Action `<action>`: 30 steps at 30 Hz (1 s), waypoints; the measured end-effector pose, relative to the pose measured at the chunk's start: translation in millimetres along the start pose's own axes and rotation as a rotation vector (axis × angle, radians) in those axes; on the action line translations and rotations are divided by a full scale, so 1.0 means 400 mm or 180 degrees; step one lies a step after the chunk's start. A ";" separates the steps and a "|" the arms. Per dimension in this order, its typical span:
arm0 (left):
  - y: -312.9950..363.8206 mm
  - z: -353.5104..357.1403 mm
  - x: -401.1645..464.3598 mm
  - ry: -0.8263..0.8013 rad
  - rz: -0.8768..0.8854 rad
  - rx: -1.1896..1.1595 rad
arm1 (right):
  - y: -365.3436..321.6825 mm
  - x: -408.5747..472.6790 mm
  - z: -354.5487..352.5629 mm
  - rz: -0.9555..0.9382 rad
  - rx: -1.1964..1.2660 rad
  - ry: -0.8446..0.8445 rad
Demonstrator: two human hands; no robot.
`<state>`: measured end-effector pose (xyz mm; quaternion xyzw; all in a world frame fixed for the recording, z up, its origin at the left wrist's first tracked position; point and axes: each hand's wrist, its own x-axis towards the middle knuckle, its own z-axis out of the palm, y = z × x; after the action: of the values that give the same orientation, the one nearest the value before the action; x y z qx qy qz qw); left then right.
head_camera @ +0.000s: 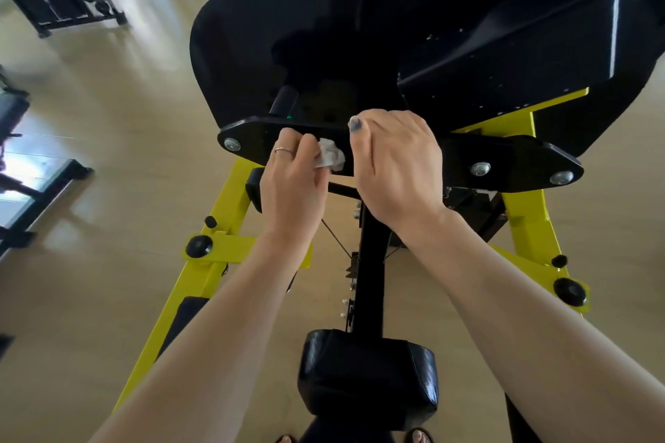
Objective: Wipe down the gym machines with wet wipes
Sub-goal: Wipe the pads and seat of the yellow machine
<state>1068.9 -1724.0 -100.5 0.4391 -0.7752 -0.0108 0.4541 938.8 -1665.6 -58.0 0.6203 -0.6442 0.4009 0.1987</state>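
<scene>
Wipe, crumpled into a small white wad, sits pinched in the fingers of the left hand and pressed against the black crossbar of the gym machine. That bar is the thing the next stroke turns on: its long axis runs roughly from nine o'clock to three o'clock across the view, dipping a little toward the right end, with bolts at both ends. The wad lies left of the bar's middle, so most of the unwiped length, by my reading, stretches away toward three o'clock. The left hand is curled closed around the wipe, a ring on one finger. The right hand is just beside it at three o'clock, fingers hooked over the top edge of the same bar and holding nothing else; it seems to be steadying. It also stands in the wipe's path, so a rightward pass probably means lifting it clear. Below, at six o'clock, a black padded seat sits on the yellow frame, above the pale floor.
</scene>
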 end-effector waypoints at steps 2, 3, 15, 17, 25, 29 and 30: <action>0.019 -0.010 0.027 0.0078 0.0293 -0.0002 | -0.002 -0.002 0.003 -0.0010 -0.0023 0.0101; 0.030 -0.016 0.045 0.0138 0.0357 -0.0075 | -0.002 -0.002 0.004 -0.0012 -0.0009 0.0149; -0.001 0.033 0.001 0.0223 -0.0028 -0.0175 | -0.003 -0.006 0.024 0.0012 -0.0084 0.0484; 0.002 0.045 -0.040 0.0127 -0.0578 -0.0303 | -0.002 -0.007 0.025 -0.0003 -0.0072 0.0458; 0.076 0.034 -0.033 0.0101 -0.4144 -0.3462 | -0.006 -0.007 0.025 -0.0030 -0.0137 0.0484; 0.110 0.023 -0.007 -0.0593 -0.4368 -0.3305 | -0.016 -0.005 0.030 0.0100 -0.0145 0.0602; 0.128 0.023 -0.004 -0.0760 -0.4387 -0.3166 | -0.017 -0.005 0.030 0.0117 -0.0129 0.0635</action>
<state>1028.4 -1695.0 -85.5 0.5578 -0.2831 -0.6691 0.4012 948.8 -1672.8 -65.0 0.5612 -0.6405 0.4512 0.2669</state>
